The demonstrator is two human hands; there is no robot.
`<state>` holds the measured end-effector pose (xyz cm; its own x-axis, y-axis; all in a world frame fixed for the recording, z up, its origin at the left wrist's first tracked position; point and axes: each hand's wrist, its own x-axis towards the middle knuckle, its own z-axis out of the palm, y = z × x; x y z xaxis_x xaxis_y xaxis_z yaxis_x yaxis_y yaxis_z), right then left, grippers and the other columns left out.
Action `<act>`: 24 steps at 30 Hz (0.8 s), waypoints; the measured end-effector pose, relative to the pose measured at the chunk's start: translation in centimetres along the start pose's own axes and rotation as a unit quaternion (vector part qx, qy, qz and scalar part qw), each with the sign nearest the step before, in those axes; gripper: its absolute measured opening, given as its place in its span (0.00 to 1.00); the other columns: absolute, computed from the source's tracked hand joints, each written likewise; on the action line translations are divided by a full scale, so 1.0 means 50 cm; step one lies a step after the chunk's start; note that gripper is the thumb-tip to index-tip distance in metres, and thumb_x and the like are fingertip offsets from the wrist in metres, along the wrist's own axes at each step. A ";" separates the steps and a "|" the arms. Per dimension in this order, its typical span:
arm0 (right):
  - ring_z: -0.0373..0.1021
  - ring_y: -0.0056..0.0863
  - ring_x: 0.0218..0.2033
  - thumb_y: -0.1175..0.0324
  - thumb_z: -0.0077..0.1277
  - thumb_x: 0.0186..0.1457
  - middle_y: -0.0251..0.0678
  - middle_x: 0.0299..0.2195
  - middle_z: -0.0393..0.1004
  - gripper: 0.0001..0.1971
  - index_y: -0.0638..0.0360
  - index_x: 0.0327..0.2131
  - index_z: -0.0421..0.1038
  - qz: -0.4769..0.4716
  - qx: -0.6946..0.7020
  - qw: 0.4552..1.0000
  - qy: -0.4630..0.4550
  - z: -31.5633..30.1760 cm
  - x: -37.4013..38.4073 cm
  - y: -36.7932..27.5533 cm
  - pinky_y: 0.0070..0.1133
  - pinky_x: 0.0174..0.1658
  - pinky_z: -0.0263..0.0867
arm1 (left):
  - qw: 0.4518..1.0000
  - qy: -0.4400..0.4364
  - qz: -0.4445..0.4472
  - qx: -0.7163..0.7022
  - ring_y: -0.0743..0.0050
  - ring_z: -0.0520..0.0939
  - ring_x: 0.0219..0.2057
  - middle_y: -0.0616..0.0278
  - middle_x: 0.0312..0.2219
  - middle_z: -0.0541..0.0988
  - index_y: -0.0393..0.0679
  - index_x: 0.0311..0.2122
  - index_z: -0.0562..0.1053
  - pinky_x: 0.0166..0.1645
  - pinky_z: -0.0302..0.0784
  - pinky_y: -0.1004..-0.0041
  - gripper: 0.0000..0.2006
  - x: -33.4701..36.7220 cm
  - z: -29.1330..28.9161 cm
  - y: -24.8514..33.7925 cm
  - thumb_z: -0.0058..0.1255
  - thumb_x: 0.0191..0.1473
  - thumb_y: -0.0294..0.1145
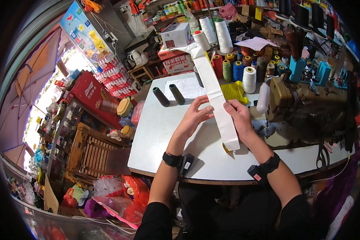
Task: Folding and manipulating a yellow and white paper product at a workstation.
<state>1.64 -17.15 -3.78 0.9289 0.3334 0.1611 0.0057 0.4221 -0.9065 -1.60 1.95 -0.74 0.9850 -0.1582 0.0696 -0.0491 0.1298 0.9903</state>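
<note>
A long white strip [217, 94], folded, with yellowish patches at its edges, slants over the white table between my hands. It looks like cloth or paper; I cannot tell which. My right hand [240, 115] grips its right edge, thumb on the front face and the other fingers behind. On the opposite edge, my left hand [196, 116] holds it loosely with curled fingertips. The strip's near end [230, 145] hangs toward the table's front. Its far end reaches up by a white thread cone [201, 40]. Two dark green thread cones [169, 95] rest left of it on the tabletop.
A sewing machine [300, 100] takes up the table's right side, with black scissors [322, 157] near the front edge. Several coloured thread spools [238, 71] crowd the back beside a yellow cloth [235, 92]. A wooden chair [93, 154] and plastic bags [126, 200] stand left.
</note>
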 end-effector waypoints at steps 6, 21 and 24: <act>0.67 0.17 0.40 0.61 0.59 0.56 0.28 0.35 0.69 0.12 0.61 0.35 0.76 -0.046 -0.114 0.992 0.019 -0.007 0.006 0.010 0.16 0.46 0.61 | 0.999 -0.033 -0.025 -0.006 0.70 0.71 0.54 0.60 0.56 0.67 0.43 0.63 0.59 0.57 0.69 0.64 0.34 0.001 -0.018 -0.013 0.57 0.55 0.45; 0.64 0.27 0.52 0.58 0.65 0.50 0.38 0.51 0.66 0.39 0.60 0.58 0.54 0.024 -0.038 0.999 -0.021 0.003 -0.001 0.003 0.25 0.55 0.60 | 0.995 -0.076 -0.035 -0.061 0.72 0.74 0.53 0.60 0.54 0.69 0.45 0.64 0.53 0.54 0.74 0.69 0.41 -0.011 -0.001 0.013 0.62 0.51 0.45; 0.64 0.24 0.51 0.57 0.62 0.53 0.35 0.50 0.68 0.35 0.58 0.58 0.55 0.030 0.005 0.998 -0.059 0.016 -0.009 -0.007 0.24 0.55 0.61 | 0.996 -0.060 -0.024 -0.063 0.71 0.75 0.51 0.58 0.53 0.70 0.45 0.65 0.52 0.53 0.75 0.69 0.42 -0.012 -0.003 0.015 0.62 0.51 0.44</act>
<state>0.92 -16.78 -3.20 0.8771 0.4558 0.1513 -0.0533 0.4054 -0.9126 -2.19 2.27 -0.08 0.9583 -0.2824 0.0440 0.0264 0.2408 0.9702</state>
